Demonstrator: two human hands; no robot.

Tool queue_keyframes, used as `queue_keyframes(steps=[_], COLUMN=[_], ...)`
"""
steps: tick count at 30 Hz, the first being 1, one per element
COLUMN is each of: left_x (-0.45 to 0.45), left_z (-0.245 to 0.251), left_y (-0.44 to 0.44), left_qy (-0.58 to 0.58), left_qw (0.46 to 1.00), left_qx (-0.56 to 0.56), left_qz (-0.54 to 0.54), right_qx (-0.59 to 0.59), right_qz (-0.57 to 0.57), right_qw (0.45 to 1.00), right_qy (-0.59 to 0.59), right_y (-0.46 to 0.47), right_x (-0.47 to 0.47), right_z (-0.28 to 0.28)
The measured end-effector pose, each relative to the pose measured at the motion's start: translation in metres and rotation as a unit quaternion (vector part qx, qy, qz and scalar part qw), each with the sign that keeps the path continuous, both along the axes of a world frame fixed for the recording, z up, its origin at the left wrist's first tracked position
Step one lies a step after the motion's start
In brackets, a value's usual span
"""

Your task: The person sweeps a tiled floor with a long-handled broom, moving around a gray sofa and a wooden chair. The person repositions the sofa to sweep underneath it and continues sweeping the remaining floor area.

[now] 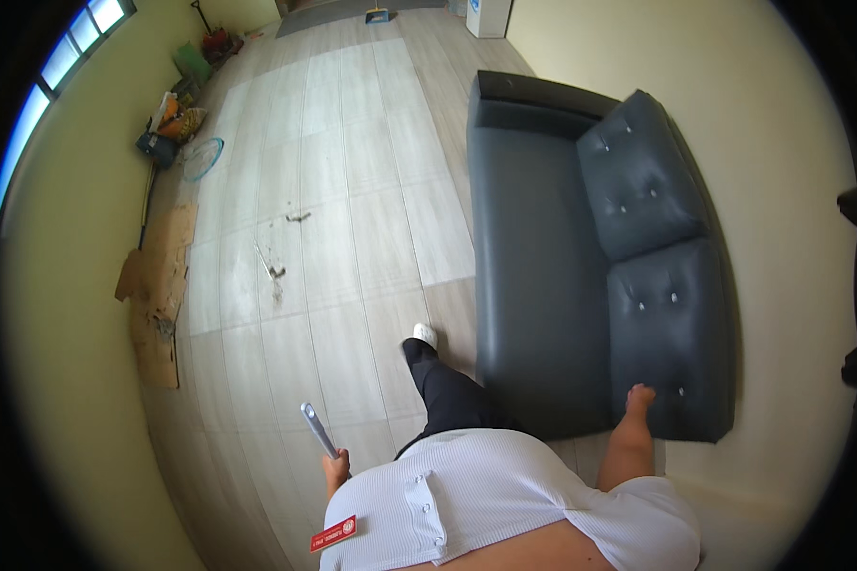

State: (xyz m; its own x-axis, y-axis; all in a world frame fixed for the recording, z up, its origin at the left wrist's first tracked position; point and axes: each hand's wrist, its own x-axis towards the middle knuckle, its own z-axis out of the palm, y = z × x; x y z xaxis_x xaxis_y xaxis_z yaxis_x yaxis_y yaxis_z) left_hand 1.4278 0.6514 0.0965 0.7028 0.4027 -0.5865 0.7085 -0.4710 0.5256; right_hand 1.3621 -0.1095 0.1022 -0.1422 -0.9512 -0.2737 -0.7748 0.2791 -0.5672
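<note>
My left hand (336, 465) is closed around a grey handle (317, 428) at the lower left; the handle's rounded end points up and away, and its other part is hidden by my body. At the right, my right hand (640, 397) is over the seat end of a dark grey tufted sofa (543, 271), in front of its nearer back cushion. Its fingers look partly curled, and whether it touches the cushion cannot be told. Small heaps of dirt (277, 273) lie on the pale tiled floor (336, 285), with another dark clump (298, 218) farther off.
Torn cardboard (158, 307) lies along the left wall. Beyond it are a blue-rimmed net or hoop (203, 160), bags (175, 121) and a green item (193, 63). A blue dustpan (377, 16) stands at the far end, near a white cabinet-like object (487, 18).
</note>
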Motion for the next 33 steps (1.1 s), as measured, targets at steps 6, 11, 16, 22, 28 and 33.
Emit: queue_keyframes(steps=[6,11,16,22,28,33], left_x=[0.172,0.393,0.614,0.891,1.148,1.304], left_z=[0.005,0.022,-0.005,-0.016,-0.001,-0.009], left_y=[0.030,0.012,-0.006,-0.065,-0.183,-0.293], left_qy=[-0.015,-0.036,-0.029,-0.037,-0.051,-0.082], left_qw=[1.000,0.996,0.996,0.986,0.959,0.944], left_qx=[-0.002,-0.078,-0.080,-0.087,-0.025,0.026], left_qz=[0.026,0.016,-0.035,-0.138,-0.277,-0.319], right_qx=[0.201,0.161,0.069,0.176,0.289,0.248], right_qz=[-0.069,0.120,0.163,-0.039,-0.297,-0.464], right_qw=[0.977,0.980,0.982,0.981,0.889,0.837], right_qy=[-0.017,-0.010,-0.068,-0.074,-0.195,-0.148], right_y=[0.077,0.080,0.081,0.087,0.157,0.154], right_x=[0.184,0.408,0.573,0.614,0.590,0.656], right_z=[-0.021,-0.012,0.007,-0.029,-0.055,-0.079])
